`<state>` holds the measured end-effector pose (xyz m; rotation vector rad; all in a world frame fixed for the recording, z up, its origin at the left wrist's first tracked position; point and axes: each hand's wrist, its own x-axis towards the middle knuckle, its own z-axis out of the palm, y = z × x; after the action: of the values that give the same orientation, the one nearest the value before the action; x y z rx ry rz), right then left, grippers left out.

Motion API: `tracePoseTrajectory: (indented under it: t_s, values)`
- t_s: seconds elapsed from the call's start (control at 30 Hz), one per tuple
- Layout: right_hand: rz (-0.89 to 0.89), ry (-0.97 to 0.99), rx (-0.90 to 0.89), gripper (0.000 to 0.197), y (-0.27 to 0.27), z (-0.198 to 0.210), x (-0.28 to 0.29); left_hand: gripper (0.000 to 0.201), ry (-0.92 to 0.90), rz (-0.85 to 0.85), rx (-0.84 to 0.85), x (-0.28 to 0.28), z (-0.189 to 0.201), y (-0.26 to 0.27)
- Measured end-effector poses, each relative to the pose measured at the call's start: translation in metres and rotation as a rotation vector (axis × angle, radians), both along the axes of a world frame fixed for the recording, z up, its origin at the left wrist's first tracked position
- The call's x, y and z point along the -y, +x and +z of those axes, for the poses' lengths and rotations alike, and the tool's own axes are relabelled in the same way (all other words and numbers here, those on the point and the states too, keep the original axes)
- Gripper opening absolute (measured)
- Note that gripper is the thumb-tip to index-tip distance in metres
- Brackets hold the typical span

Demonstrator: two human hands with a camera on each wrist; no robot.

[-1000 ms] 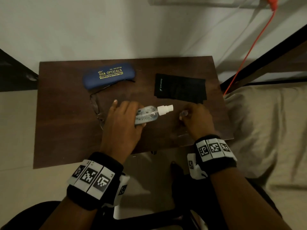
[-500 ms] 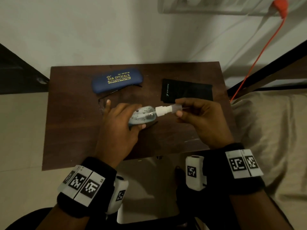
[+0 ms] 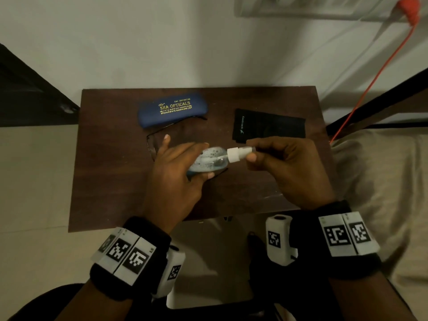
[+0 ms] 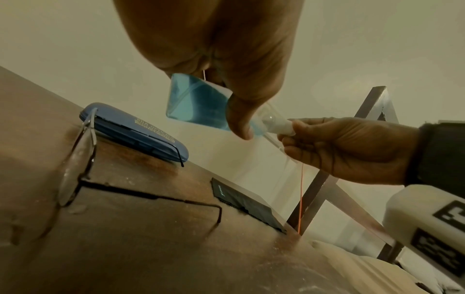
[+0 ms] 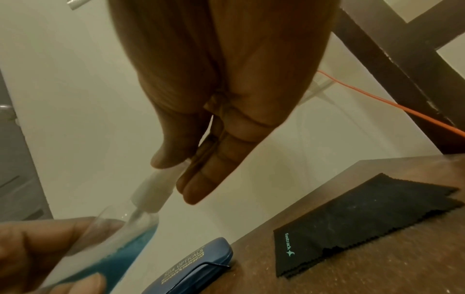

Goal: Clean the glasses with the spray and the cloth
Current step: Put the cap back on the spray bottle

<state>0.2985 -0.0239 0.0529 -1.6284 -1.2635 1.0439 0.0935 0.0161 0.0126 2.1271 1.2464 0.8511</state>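
Note:
My left hand (image 3: 203, 159) grips a small clear spray bottle (image 3: 215, 158) of blue liquid, held sideways above the table. In the left wrist view the bottle (image 4: 198, 103) sits between thumb and fingers. My right hand (image 3: 250, 149) pinches a clear cap (image 3: 244, 149) at the bottle's white nozzle (image 3: 232, 155); whether the cap is fully seated is unclear. The glasses (image 3: 152, 144) lie on the table, partly hidden under my left hand; the left wrist view shows the whole glasses (image 4: 78, 151). A black cloth (image 3: 268, 126) lies flat at the back right.
A blue glasses case (image 3: 172, 110) lies at the back of the small dark wooden table (image 3: 111, 181), which stands against a pale wall. An orange cable (image 3: 370, 84) hangs at the right. A bed with a beige sheet (image 3: 382, 181) borders the table's right edge.
My right hand rose from the table with the clear cap and brought it to the nozzle. My left hand kept hold of the bottle and lifted it slightly.

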Motion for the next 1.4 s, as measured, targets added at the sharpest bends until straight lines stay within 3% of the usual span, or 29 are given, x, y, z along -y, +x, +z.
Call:
tracePoseTrajectory:
  t_s: [0.1, 0.23, 0.33, 0.4, 0.57, 0.67, 0.77, 0.87, 1.03, 1.27, 1.4]
  values:
    - [0.02, -0.019, 0.052, 0.013, 0.001, 0.004, 0.0, 0.044, 0.011, 0.007, -0.001, 0.003, -0.001, 0.005]
    - [-0.077, 0.011, 0.037, 0.048, -0.008, 0.005, 0.001, 0.045, -0.068, 0.022, 0.07, 0.007, 0.001, 0.02]
    - [-0.129, -0.008, -0.029, 0.036, -0.024, -0.001, 0.006, 0.041, -0.18, 0.065, 0.263, 0.012, 0.007, 0.038]
    - [-0.139, -0.049, -0.044, 0.031, -0.029, -0.012, 0.01, 0.04, -0.194, 0.1, 0.302, 0.014, 0.007, 0.046]
    - [-0.165, -0.073, -0.03, 0.043, -0.017, -0.021, 0.02, 0.042, -0.213, 0.073, 0.11, 0.024, 0.002, 0.065]
    - [-0.228, -0.08, 0.039, 0.038, -0.004, -0.027, 0.027, 0.045, -0.356, 0.022, 0.051, 0.027, -0.006, 0.085]
    - [-0.349, -0.051, 0.156, 0.031, 0.011, -0.038, 0.034, 0.053, -0.32, -0.113, 0.0, 0.022, -0.016, 0.105]
    - [-0.477, -0.063, 0.254, 0.026, 0.026, -0.048, 0.034, 0.058, -0.326, -0.145, -0.116, 0.02, -0.02, 0.115]
    - [-0.585, -0.154, 0.287, 0.03, 0.041, -0.06, 0.031, 0.053, -0.311, -0.164, -0.331, 0.019, -0.024, 0.111]
    - [-0.607, -0.27, 0.28, 0.039, 0.039, -0.062, 0.035, 0.05, -0.28, -0.185, -0.458, 0.02, -0.024, 0.097]
    - [-0.609, -0.48, 0.356, 0.01, 0.034, -0.06, 0.049, 0.044, -0.246, -0.18, -0.484, 0.022, -0.018, 0.079]
